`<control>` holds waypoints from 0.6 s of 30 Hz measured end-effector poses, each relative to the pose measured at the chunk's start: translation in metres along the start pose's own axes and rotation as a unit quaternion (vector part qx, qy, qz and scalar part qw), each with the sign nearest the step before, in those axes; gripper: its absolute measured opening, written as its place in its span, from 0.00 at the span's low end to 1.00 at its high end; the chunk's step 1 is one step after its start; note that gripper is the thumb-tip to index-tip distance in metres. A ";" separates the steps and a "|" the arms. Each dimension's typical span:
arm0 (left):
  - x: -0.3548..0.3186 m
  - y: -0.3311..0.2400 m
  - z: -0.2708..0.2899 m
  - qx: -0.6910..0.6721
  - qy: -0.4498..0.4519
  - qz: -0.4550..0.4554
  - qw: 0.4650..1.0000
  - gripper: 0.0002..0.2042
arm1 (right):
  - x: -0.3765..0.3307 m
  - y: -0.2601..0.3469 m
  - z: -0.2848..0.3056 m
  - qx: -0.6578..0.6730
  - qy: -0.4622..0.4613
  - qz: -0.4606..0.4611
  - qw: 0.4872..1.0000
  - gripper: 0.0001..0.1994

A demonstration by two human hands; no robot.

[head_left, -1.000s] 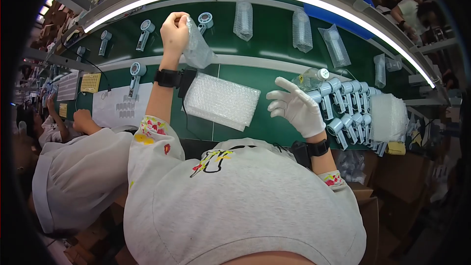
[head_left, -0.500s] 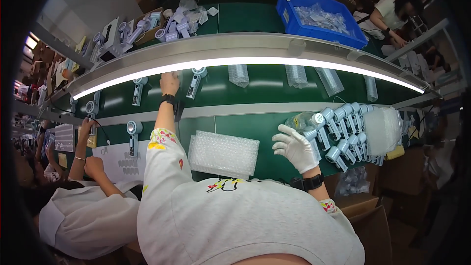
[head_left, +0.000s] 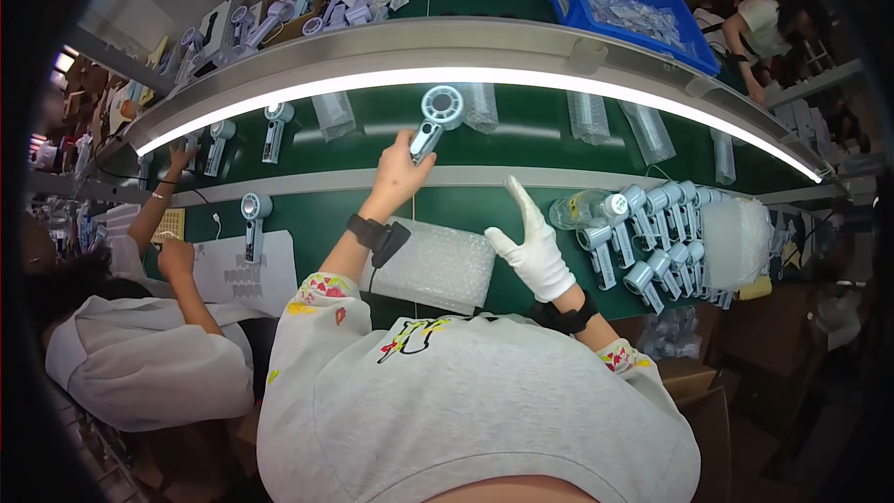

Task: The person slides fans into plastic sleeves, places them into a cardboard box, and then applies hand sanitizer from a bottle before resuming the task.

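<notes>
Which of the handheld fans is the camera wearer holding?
The pale-blue fan held by its handle in the bare left grip. The other fans, including the cluster beside the gloved right grip, touch neither of the wearer's hands.

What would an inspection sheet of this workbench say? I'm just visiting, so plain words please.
Surface: green tabletop, with a printed white sheet towards the left.
Job's things: a handheld fan in the left hand; a stack of bubble wrap in front of the person; more fans in rows on the right; bubble-wrap sleeves farther back.
Clutter: a clear bottle beside those rows.
Hands: left, bare, gripping the fan's handle; right, white-gloved, fingers spread, holding nothing.
Cables: a white cord near the sheet.
Surroundings: a bright light tube across the bench, a blue bin beyond it, a co-worker on the left.
</notes>
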State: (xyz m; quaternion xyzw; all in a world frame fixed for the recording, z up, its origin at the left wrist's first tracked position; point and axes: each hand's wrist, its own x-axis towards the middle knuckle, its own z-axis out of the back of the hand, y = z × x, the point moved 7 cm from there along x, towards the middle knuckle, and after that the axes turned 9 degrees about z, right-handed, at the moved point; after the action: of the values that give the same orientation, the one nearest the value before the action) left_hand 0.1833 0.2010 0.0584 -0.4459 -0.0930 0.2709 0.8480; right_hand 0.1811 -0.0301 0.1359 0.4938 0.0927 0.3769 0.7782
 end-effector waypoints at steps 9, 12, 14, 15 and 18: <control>-0.155 -0.079 -0.029 -0.099 0.016 -0.081 0.992 0.20 | 0.052 0.080 0.012 -0.405 -0.003 0.254 0.878 0.29; -0.168 -0.077 -0.026 -0.078 0.005 -0.070 0.994 0.21 | 0.035 0.087 0.017 -0.383 0.019 0.300 0.873 0.27; -0.181 -0.078 -0.029 0.003 0.042 -0.064 0.997 0.22 | 0.014 0.098 0.004 -0.332 0.103 0.381 0.857 0.25; -0.186 -0.081 -0.026 0.004 0.044 -0.059 0.997 0.22 | 0.008 0.098 -0.001 -0.329 0.105 0.379 0.858 0.25; -0.185 -0.111 0.004 0.027 -0.129 -0.116 0.984 0.22 | 0.014 0.052 0.029 0.148 -0.217 0.125 0.957 0.21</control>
State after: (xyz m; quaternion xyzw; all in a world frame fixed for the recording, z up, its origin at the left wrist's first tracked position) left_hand 0.0687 0.0522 0.1658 -0.3704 -0.2451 0.2279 0.8665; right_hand 0.1806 -0.0291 0.1971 0.6808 -0.0864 0.3372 0.6445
